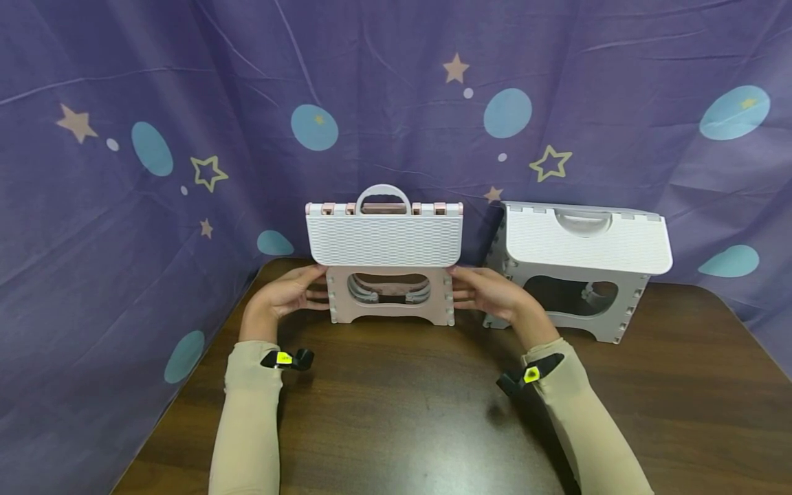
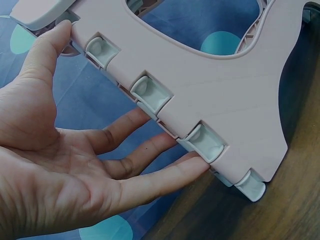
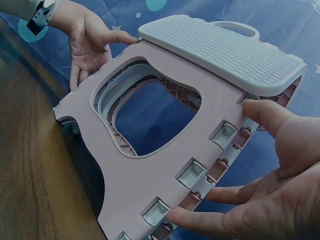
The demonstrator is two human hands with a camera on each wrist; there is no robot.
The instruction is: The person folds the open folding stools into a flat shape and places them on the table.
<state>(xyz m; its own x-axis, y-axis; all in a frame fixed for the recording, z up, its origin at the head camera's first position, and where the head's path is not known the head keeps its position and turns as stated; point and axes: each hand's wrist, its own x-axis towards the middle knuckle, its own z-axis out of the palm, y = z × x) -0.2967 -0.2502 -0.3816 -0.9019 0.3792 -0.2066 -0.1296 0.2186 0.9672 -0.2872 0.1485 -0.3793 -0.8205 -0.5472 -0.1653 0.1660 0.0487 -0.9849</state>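
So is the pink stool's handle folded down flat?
No, the handle stands up in an arch above the pink stool in the head view.

Pink stool (image 1: pixel 385 240): pale pink panels, white top in basket-weave pattern, handle (image 1: pixel 383 188) white. Hinge tabs (image 2: pixel 206 144) read pale grey-green to us against pink. Grey stool (image 1: pixel 584 249): light grey legs, white top, fainter texture. Table (image 1: pixel 396 392): dark brown, streaked wood grain. Backdrop (image 1: pixel 402 124): purple in head view, bluer in wrist views; on it we log light-blue ovals (image 1: pixel 507 113), peach solid stars (image 1: pixel 456 69), yellow outlined stars (image 1: pixel 562 157), small whitish dots (image 1: pixel 468 93). Sleeves (image 1: pixel 247 426): plain beige. Wrist cameras (image 1: pixel 284 358): black, bright yellow patch on each.
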